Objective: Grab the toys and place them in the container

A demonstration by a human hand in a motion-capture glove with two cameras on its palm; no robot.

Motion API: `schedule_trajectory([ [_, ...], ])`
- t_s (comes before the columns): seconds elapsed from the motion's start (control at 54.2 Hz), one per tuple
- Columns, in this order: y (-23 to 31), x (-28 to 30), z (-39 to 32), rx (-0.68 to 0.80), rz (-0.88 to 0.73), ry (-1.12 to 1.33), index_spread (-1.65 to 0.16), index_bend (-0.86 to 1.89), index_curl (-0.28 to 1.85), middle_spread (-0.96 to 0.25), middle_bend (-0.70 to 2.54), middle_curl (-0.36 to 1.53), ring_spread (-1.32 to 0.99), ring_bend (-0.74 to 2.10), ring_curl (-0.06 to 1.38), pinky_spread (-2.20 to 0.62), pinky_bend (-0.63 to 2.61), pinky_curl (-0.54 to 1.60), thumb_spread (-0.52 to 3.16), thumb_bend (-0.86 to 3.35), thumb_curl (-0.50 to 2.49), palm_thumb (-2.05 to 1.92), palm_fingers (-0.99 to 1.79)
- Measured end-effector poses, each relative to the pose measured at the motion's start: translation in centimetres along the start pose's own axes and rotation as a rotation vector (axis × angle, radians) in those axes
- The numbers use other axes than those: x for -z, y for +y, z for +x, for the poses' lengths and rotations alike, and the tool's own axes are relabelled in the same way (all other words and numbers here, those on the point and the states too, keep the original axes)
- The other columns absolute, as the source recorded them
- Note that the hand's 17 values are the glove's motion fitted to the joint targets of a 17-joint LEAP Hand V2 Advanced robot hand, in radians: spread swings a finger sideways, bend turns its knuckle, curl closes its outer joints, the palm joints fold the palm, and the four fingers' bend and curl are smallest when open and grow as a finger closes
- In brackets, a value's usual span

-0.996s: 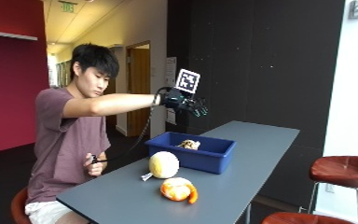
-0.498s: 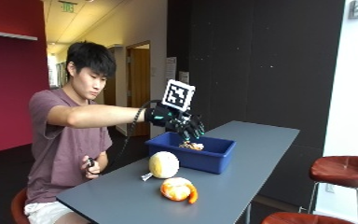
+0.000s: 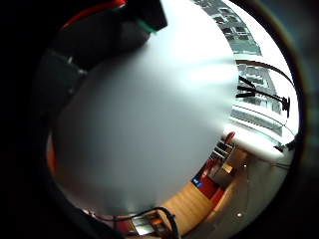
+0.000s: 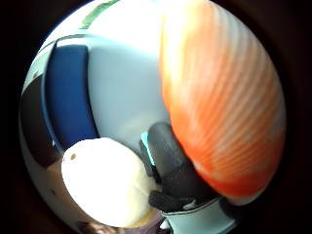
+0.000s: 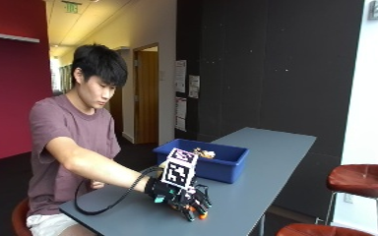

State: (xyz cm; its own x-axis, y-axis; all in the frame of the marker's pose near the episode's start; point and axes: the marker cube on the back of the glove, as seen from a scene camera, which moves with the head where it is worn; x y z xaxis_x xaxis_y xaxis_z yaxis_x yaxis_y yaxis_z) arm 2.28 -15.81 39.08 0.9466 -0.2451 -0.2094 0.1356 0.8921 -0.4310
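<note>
Thumb-side palm view only — cream toy beside blue container (outside view: hand over orange toy).

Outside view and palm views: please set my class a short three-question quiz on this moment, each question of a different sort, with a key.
1. True or false: the blue container on the table has nothing in it.
2. Multiple choice: the gloved right hand is down on
A) the orange toy on the table
B) the rim of the container
C) a stool
3. Fill the gap: in the thumb side palm view, the round toy lying beside the orange toy is ____ in colour.

Key:
1. False: a small toy shows above its rim.
2. A
3. white
</note>
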Motion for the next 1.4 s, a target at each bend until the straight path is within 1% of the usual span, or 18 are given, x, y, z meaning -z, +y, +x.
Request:
schedule_trajectory([
  [0.018,0.0,0.1,-0.6,-0.010,0.028,-0.096,-0.26,0.17,0.24,-0.04,0.10,0.27,0.01,0.17,0.27,0.05,0.90,0.35,1.22,-0.05,0.21,-0.07,-0.25],
  [0.037,0.0,0.1,-1.0,-0.016,0.046,-0.156,-0.25,0.13,0.24,-0.03,0.09,0.26,0.02,0.15,0.26,0.05,0.91,0.35,1.21,-0.06,0.21,-0.09,-0.30],
  [0.055,0.1,0.1,-1.2,-0.019,0.060,-0.182,-0.26,0.18,0.25,-0.06,0.11,0.26,0.02,0.15,0.26,0.05,0.89,0.34,1.22,-0.05,0.21,-0.06,-0.21],
  [0.148,0.3,0.0,-2.1,-0.021,0.176,-0.149,-0.27,0.29,0.30,-0.10,0.21,0.29,0.01,0.15,0.25,0.05,0.77,0.32,1.25,-0.02,0.23,-0.01,-0.03],
  [0.258,0.7,0.2,-2.8,-0.027,0.394,-0.103,-0.27,0.34,0.31,-0.12,0.50,0.38,-0.04,0.30,0.26,-0.09,0.70,0.26,1.34,0.02,0.26,0.05,0.58],
  [0.295,0.8,0.3,-2.8,-0.035,0.460,-0.072,-0.27,0.33,0.32,-0.13,0.50,0.39,-0.07,0.39,0.28,-0.14,0.72,0.27,1.36,0.03,0.27,0.07,0.65],
  [0.314,0.9,0.4,-2.7,-0.041,0.490,-0.058,-0.27,0.30,0.32,-0.14,0.61,0.43,-0.09,0.46,0.31,-0.16,0.73,0.29,1.37,0.03,0.28,0.09,0.81],
  [0.35,1.0,0.6,-2.6,-0.056,0.541,-0.032,-0.27,0.26,0.32,-0.16,0.67,0.45,-0.12,0.52,0.32,-0.20,0.74,0.29,1.38,0.04,0.29,0.11,0.90],
  [0.424,1.2,1.4,-2.3,-0.082,0.564,0.021,-0.27,0.24,0.34,-0.19,0.76,0.51,-0.17,0.72,0.41,-0.27,0.82,0.34,1.35,0.04,0.32,0.15,1.15],
  [0.48,1.3,1.9,-2.1,-0.095,0.521,0.056,-0.28,0.28,0.38,-0.21,0.83,0.56,-0.20,0.84,0.47,-0.31,0.88,0.39,1.33,0.03,0.34,0.16,1.22],
  [0.516,1.3,2.1,-1.8,-0.110,0.489,0.066,-0.29,0.34,0.41,-0.22,0.89,0.59,-0.22,0.95,0.51,-0.33,0.92,0.41,1.29,0.03,0.36,0.18,1.36],
  [0.535,1.5,2.2,-1.8,-0.114,0.473,0.068,-0.29,0.35,0.42,-0.22,0.91,0.60,-0.22,0.96,0.51,-0.34,0.93,0.42,1.29,0.03,0.36,0.18,1.29],
  [0.646,3.1,3.9,-1.5,-0.135,0.404,0.027,-0.29,0.49,0.50,-0.24,1.03,0.66,-0.24,1.12,0.57,-0.38,0.99,0.47,1.24,0.01,0.40,0.21,1.31],
  [0.775,5.3,9.3,1.0,-0.274,0.449,-0.109,-0.29,0.61,0.59,-0.24,1.12,0.71,-0.24,1.22,0.60,-0.39,1.05,0.51,1.20,0.01,0.44,0.25,1.24],
  [0.867,7.2,14.2,1.5,-0.295,0.490,-0.172,-0.29,0.65,0.65,-0.24,1.15,0.73,-0.24,1.28,0.61,-0.40,1.09,0.54,1.19,0.02,0.47,0.30,1.18],
  [1.033,10.6,22.9,-2.2,-0.239,0.576,-0.169,-0.29,0.66,0.73,-0.24,1.19,0.76,-0.24,1.34,0.62,-0.40,1.13,0.58,1.17,0.01,0.51,0.35,1.13],
  [1.144,11.7,25.9,-6.3,-0.147,0.608,-0.197,-0.29,0.66,0.78,-0.23,1.20,0.77,-0.24,1.36,0.61,-0.40,1.14,0.59,1.15,0.00,0.54,0.37,1.11],
  [1.402,8.8,30.5,-19.0,-0.017,0.599,-0.205,-0.30,0.62,0.88,-0.23,1.21,0.78,-0.23,1.39,0.59,-0.41,1.14,0.61,1.12,-0.01,0.58,0.38,1.09],
])
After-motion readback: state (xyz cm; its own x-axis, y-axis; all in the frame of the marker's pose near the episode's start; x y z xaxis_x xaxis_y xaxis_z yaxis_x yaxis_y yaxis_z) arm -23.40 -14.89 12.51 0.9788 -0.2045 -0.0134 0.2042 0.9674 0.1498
